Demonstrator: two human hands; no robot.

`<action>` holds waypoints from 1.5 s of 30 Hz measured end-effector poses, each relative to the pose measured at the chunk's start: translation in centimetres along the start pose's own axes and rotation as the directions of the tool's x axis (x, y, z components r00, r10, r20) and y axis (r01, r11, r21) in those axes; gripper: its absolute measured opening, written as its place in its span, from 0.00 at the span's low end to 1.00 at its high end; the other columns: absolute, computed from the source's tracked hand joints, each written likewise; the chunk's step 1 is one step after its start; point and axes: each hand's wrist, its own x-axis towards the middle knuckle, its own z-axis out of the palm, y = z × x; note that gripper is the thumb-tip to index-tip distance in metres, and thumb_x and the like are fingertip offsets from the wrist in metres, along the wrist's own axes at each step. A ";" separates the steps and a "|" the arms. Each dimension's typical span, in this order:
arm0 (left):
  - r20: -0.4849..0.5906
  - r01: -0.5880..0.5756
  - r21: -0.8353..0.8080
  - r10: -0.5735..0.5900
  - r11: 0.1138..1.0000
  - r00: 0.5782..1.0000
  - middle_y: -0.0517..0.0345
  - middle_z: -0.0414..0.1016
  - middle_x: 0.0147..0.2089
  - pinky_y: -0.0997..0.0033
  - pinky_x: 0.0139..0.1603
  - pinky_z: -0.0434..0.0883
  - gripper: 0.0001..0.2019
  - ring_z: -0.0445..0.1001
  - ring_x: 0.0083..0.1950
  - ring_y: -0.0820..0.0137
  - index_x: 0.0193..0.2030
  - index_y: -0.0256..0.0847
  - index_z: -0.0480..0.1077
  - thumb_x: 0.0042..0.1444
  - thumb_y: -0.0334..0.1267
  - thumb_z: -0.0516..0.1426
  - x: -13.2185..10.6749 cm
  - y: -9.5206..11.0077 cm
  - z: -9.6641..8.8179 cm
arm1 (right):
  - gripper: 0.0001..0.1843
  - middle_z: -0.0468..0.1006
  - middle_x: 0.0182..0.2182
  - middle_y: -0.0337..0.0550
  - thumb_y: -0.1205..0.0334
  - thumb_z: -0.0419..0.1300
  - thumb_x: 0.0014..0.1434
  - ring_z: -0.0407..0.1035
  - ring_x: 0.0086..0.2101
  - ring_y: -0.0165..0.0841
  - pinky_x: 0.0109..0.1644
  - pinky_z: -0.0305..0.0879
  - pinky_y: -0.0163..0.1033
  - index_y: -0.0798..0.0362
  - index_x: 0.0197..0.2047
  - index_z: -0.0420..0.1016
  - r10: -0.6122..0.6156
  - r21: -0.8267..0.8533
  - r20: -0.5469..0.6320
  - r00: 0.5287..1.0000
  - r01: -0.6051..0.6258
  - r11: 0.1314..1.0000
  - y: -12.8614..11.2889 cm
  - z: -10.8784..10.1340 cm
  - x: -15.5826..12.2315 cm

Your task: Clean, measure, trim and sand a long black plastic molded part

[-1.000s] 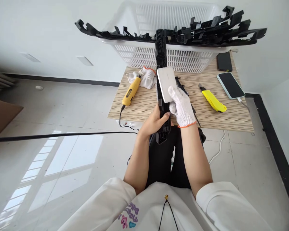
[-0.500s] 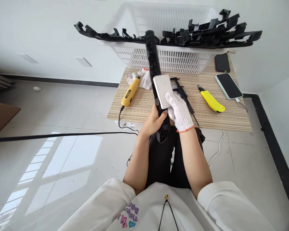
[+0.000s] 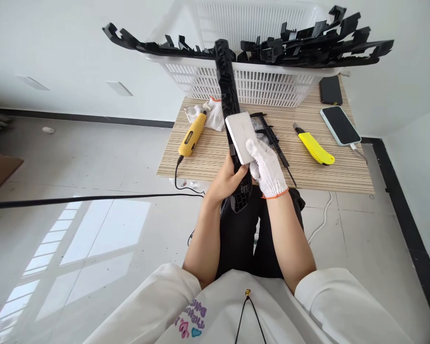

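My bare left hand (image 3: 227,179) is closed round the lower part of a long black plastic part (image 3: 228,88), which slants up and away from my lap toward the basket. In a white knitted glove with an orange cuff, my right hand (image 3: 267,167) grips a flat white rectangular block (image 3: 241,136), thumb on top. The block lies over the middle of the black part and hides some of it. Whether the two touch I cannot tell. To the right of the block, a black caliper (image 3: 272,138) rests on the table beside crumpled clear plastic.
A white plastic basket (image 3: 243,83) holding several long black parts (image 3: 308,50) stands at the table's back. On the wooden table (image 3: 329,179) lie a yellow corded rotary tool (image 3: 193,134), a white glove (image 3: 215,114), a yellow utility knife (image 3: 315,148), a phone (image 3: 340,125) and a black flat case (image 3: 330,90).
The camera view has shifted slightly. Both hands keep their hold, and the white block has moved a little down and left against the black part.
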 end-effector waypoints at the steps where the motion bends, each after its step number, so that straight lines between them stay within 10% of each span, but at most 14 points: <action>1: 0.070 0.031 -0.041 -0.028 0.999 0.997 0.47 0.77 0.52 0.51 0.62 0.70 0.25 0.75 0.58 0.56 0.65 0.40 0.56 0.67 0.49 0.53 -0.1 0.0 0.0 | 0.19 0.60 0.14 0.27 0.48 0.66 0.56 0.47 0.11 0.20 0.10 0.39 0.31 0.49 0.28 0.64 -0.033 0.022 -0.013 0.999 0.033 0.999 0.0 0.0 0.1; 4: 0.165 0.083 -0.077 -0.069 0.994 0.984 0.51 0.79 0.44 0.51 0.57 0.74 0.24 0.78 0.52 0.57 0.65 0.41 0.56 0.67 0.49 0.52 -0.2 -0.1 0.0 | 0.19 0.60 0.15 0.27 0.48 0.66 0.57 0.48 0.11 0.20 0.10 0.40 0.31 0.49 0.28 0.62 -0.105 0.063 -0.031 0.994 0.107 0.992 0.0 0.1 0.2; 9: -0.093 -0.038 0.062 0.043 0.997 0.995 0.44 0.70 0.62 0.54 0.67 0.65 0.25 0.66 0.67 0.56 0.64 0.40 0.59 0.66 0.51 0.53 -0.1 -0.7 -0.1 | 0.17 0.64 0.17 0.29 0.47 0.67 0.55 0.46 0.11 0.19 0.10 0.40 0.31 0.50 0.33 0.67 0.008 0.046 0.028 1.000 -0.010 0.999 0.2 0.7 -0.3; 25: 0.070 0.024 0.068 -0.029 0.997 0.997 0.45 0.69 0.63 0.53 0.67 0.66 0.24 0.67 0.66 0.56 0.65 0.40 0.60 0.67 0.48 0.52 0.1 0.1 0.3 | 0.18 0.55 0.15 0.28 0.52 0.67 0.55 0.49 0.13 0.21 0.12 0.46 0.30 0.49 0.26 0.62 -0.044 0.124 -0.217 0.975 0.072 0.990 0.4 0.8 0.5; 31: -0.083 -0.001 0.056 0.006 0.998 0.997 0.45 0.69 0.64 0.53 0.69 0.63 0.25 0.65 0.68 0.56 0.64 0.41 0.61 0.66 0.51 0.53 0.2 -0.1 0.4 | 0.17 0.61 0.16 0.29 0.50 0.69 0.52 0.50 0.13 0.20 0.13 0.47 0.28 0.51 0.29 0.68 0.037 0.109 -0.164 0.986 -0.019 0.994 0.7 1.0 -0.3; 36: 0.076 -0.004 0.048 0.000 0.999 0.997 0.46 0.67 0.66 0.52 0.70 0.62 0.26 0.64 0.69 0.55 0.68 0.42 0.58 0.67 0.50 0.53 0.2 0.3 0.2 | 0.20 0.59 0.16 0.28 0.50 0.68 0.53 0.50 0.13 0.20 0.13 0.46 0.29 0.50 0.26 0.62 -0.047 0.096 -0.248 0.968 0.073 0.993 0.6 1.1 0.3; 45: 0.029 -0.040 0.025 0.039 0.999 0.999 0.45 0.68 0.65 0.53 0.70 0.62 0.26 0.65 0.68 0.56 0.67 0.42 0.58 0.67 0.50 0.53 0.1 -0.2 0.2 | 0.16 0.64 0.18 0.30 0.50 0.69 0.53 0.51 0.13 0.20 0.13 0.46 0.29 0.50 0.29 0.68 -0.088 0.124 -0.199 0.976 0.114 0.986 1.1 1.2 -0.1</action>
